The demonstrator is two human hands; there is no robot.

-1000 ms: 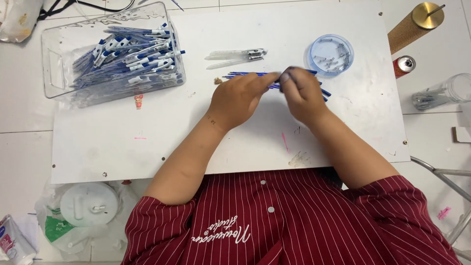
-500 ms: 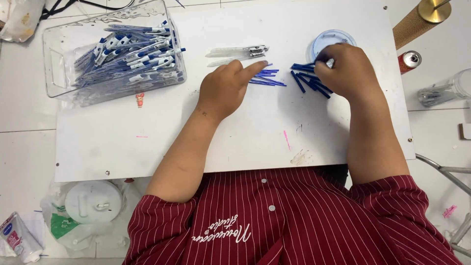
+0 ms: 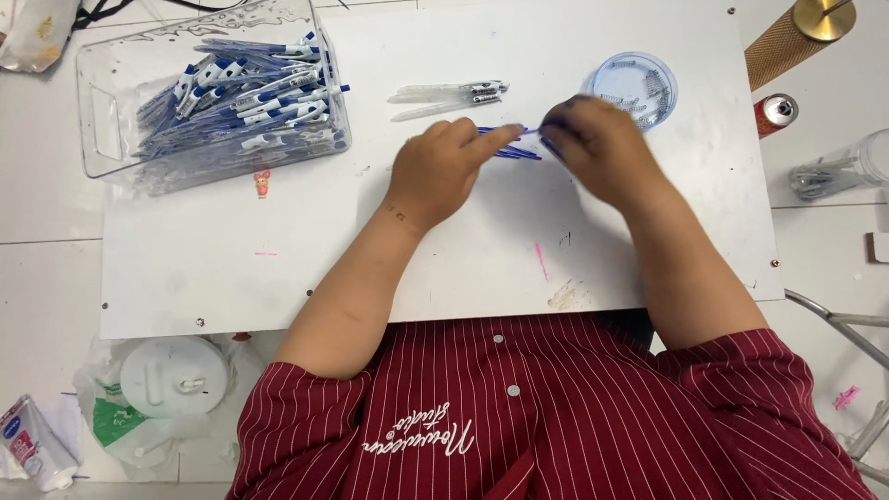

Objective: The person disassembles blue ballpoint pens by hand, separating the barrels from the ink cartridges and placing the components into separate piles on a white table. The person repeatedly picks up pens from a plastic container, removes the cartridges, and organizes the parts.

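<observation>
Head view, the only one. Left hand [image 3: 443, 171] lies palm down on the white board [image 3: 278, 241], fingers loosely curled, forefinger and thumb stretched toward the right hand and pinching the near end of a thin blue refill [image 3: 519, 132]. Right hand [image 3: 597, 148] sits just beside it, knuckles up, fingers closed over the refill's far end; how tightly it grips I cannot tell, since the fingertips are hidden under the hand.

Refill's long axis runs nearly level from left hand to right hand, bridging the small gap between the two. Both hands are on it; neither is clearly nearer.

Under that gap, a few more loose blue refills [image 3: 514, 153] lie on the board, just below the left fingertips, fanned at slight angles.

Beyond the left fingertips, away from the person: two clear pen barrels [image 3: 449, 94], lying side by side, long axes roughly parallel to the held refill, apart from both hands.

Just beyond the right hand, almost touching its knuckles: a round clear dish [image 3: 634, 88] holding small metal springs.

Well off to the left hand's outer side: a clear bin [image 3: 111, 130] heaped with assembled blue-and-white pens [image 3: 245, 93].

Past the right hand, off the board: a red can [image 3: 776, 111] and a clear cup [image 3: 847, 167] with metal bits.
</observation>
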